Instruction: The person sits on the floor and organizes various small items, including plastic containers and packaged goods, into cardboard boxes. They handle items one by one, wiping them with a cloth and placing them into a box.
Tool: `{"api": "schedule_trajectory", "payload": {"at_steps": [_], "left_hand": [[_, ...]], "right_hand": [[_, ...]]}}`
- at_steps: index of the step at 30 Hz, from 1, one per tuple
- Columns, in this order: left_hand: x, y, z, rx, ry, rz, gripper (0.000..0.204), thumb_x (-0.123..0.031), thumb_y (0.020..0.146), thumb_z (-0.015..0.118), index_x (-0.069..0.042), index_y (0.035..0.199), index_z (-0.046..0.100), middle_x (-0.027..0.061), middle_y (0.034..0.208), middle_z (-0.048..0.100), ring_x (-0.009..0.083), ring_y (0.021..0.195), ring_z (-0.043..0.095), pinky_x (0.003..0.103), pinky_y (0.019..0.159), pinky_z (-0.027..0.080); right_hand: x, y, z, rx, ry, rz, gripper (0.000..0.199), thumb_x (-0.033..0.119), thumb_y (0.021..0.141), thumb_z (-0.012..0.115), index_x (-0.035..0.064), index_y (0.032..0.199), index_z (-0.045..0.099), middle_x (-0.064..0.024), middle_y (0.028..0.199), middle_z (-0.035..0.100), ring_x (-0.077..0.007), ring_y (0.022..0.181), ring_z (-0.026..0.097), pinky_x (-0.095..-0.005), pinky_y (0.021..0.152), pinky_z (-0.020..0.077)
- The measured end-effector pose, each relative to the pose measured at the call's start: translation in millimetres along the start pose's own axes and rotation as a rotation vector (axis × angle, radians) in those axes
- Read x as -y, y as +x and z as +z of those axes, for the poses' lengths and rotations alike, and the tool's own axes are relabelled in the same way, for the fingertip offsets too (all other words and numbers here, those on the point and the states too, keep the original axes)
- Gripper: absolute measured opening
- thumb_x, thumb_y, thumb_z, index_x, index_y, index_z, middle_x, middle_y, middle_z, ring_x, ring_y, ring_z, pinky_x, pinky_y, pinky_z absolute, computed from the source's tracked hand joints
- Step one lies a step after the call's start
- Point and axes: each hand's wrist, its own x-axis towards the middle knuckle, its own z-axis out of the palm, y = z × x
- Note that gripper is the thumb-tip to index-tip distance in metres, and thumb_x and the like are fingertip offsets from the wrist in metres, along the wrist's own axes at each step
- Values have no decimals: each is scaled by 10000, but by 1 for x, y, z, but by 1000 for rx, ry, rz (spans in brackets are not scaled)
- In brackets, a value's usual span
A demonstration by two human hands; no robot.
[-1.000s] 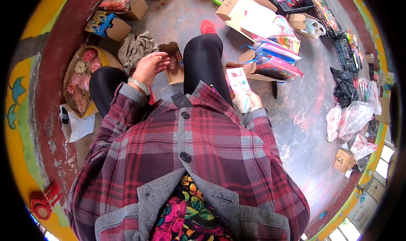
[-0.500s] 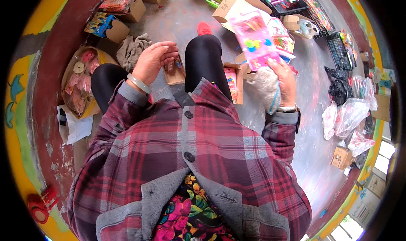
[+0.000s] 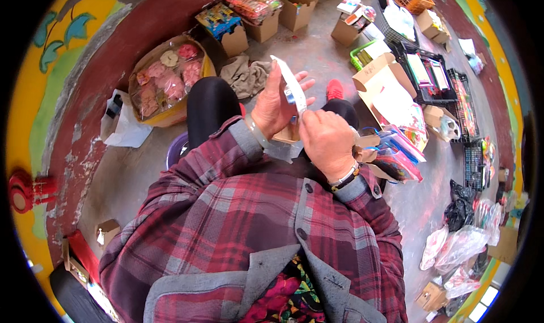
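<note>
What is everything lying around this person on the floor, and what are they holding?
Flat packet: one, white, seen edge-on, held up between both hands.
Round tray of soft toys: one, pink and cream, far left by the wall.
Cloth: one, grey-brown, crumpled, beyond the knees.
Cardboard boxes: several, brown, along the top.
Pile of bright packets: one, pink and blue, right of the hands.
Plastic bags: several, clear and black, lower right.
Left hand: grips the packet.
Right hand: touches the packet's lower edge.
</note>
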Motion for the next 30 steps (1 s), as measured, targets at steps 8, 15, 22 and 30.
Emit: {"api": "schedule_trajectory", "payload": {"at_steps": [8,15,22,30], "left_hand": [[-16,9,-32,106,-234,-184,532,-526,886,396,-122,1227,457,207,1238,495,319,1079,544,518,813,478],[-4,6,-17,272,-475,-370,584,-509,918,305,-70,1291,403,248,1271,453,377,1122,498,534,942,393],[12,-5,-29,322,-437,-436,498,-462,929,346,-82,1222,478,140,1208,532,283,1087,526,421,931,427],[0,-6,-32,276,-221,-491,526,-512,916,370,-137,1277,445,114,1213,537,300,1051,559,483,847,486]], "right_hand": [[-17,21,-39,68,680,383,202,179,790,642,-8,862,616,-137,795,617,-238,708,609,-323,631,468],[20,32,-16,-89,249,-367,349,184,689,672,130,1029,618,-75,1084,569,-262,1046,533,-387,880,386],[-4,29,25,-196,155,-280,330,221,680,650,165,1003,622,-33,1069,585,-229,1062,524,-360,879,355],[-35,45,26,-256,118,-285,360,137,654,648,153,1012,620,-43,1061,589,-232,1005,556,-368,797,426]]}}
